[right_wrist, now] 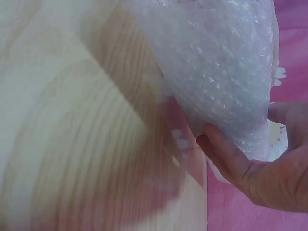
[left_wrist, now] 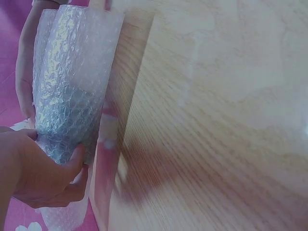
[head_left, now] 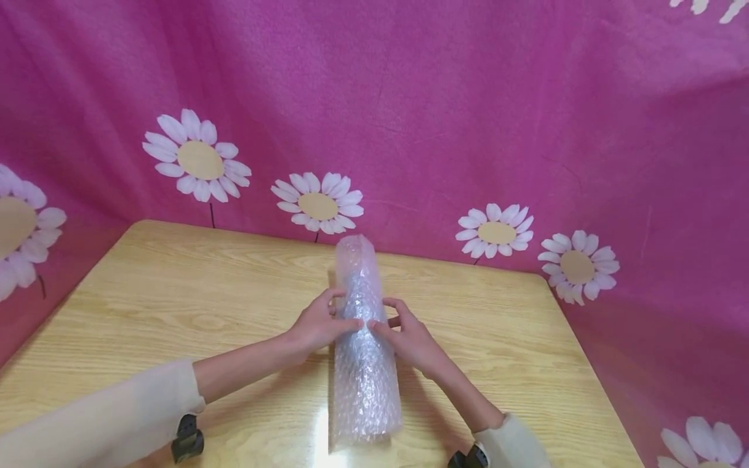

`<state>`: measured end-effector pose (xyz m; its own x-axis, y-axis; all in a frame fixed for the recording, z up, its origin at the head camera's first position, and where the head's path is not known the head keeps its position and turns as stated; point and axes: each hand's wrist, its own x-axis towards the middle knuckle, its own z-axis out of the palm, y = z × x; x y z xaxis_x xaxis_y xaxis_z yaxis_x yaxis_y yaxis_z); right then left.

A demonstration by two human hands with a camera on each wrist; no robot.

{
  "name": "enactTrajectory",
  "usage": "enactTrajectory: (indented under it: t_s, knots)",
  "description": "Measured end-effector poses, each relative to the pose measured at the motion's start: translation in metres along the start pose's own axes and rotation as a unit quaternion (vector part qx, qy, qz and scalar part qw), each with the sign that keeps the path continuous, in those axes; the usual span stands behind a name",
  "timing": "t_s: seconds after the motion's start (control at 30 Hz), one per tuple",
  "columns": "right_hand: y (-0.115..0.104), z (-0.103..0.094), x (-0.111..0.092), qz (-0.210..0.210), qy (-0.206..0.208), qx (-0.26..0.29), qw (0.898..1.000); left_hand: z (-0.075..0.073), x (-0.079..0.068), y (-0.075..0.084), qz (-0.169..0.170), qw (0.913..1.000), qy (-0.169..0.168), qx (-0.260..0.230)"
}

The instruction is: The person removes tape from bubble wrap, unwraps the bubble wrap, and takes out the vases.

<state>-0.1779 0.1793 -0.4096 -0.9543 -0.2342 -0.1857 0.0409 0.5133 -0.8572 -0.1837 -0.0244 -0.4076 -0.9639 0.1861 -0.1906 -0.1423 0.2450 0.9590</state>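
Note:
A long bundle of clear bubble wrap [head_left: 367,396], rolled into a tube, lies lengthwise on the table, pointing away from me. A bluish-grey item shows dimly through its middle in the left wrist view; the layers hide what it is. My left hand [head_left: 316,325] grips the bundle's left side, thumb on top and fingers down the side. From the right, my right hand [head_left: 414,341] holds it the same way, its thumb almost meeting the left one. In the right wrist view, fingers [right_wrist: 226,151] curve around the wrap [right_wrist: 216,82].
The bundle rests on a light wood-grain table [head_left: 205,279] with a glossy surface. A pink cloth [head_left: 409,117] printed with white daisies hangs behind and along both sides. Black straps [head_left: 187,439] with small devices sit at both sleeve cuffs.

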Motion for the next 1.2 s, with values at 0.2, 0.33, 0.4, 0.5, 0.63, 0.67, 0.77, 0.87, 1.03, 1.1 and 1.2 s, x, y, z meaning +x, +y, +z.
enactTrajectory:
  t_s: [0.2, 0.33, 0.4, 0.5, 0.63, 0.67, 0.77, 0.87, 1.03, 1.1, 1.2]
  knots:
    - [-0.003, 0.009, -0.006, -0.002, -0.004, 0.008, 1.000, -0.006, -0.007, -0.002, -0.006, 1.0000, -0.006, 0.001]
    - [-0.002, 0.014, -0.011, -0.001, -0.007, 0.014, 1.000, -0.007, -0.011, -0.005, -0.013, 0.9999, -0.004, 0.005]
    - [-0.001, 0.016, -0.013, 0.001, -0.007, 0.019, 1.000, -0.007, -0.013, -0.007, -0.018, 0.9998, -0.005, 0.004]
    - [0.000, 0.019, -0.015, 0.005, -0.007, 0.024, 1.000, -0.007, -0.015, -0.009, -0.019, 0.9998, -0.007, -0.001]
    - [0.001, 0.021, -0.016, 0.011, -0.011, 0.031, 0.999, -0.008, -0.019, -0.007, -0.022, 0.9997, -0.009, -0.003]
    - [0.001, 0.022, -0.016, 0.012, -0.013, 0.033, 0.999, -0.009, -0.020, -0.007, -0.023, 0.9997, -0.010, -0.001]
    - [0.002, 0.024, -0.018, 0.016, -0.017, 0.043, 0.999, -0.009, -0.022, -0.007, -0.026, 0.9996, -0.011, 0.003]
    - [0.004, 0.026, -0.019, 0.017, -0.021, 0.051, 0.998, -0.010, -0.022, -0.009, -0.027, 0.9996, -0.012, 0.006]
    - [0.006, 0.028, -0.020, 0.019, -0.026, 0.061, 0.998, -0.010, -0.022, -0.011, -0.030, 0.9994, -0.014, 0.008]
    - [0.006, 0.028, -0.021, 0.019, -0.027, 0.063, 0.997, -0.010, -0.022, -0.012, -0.031, 0.9994, -0.016, 0.004]
    - [0.005, 0.028, -0.022, 0.021, -0.028, 0.064, 0.997, -0.010, -0.022, -0.013, -0.032, 0.9993, -0.020, 0.000]
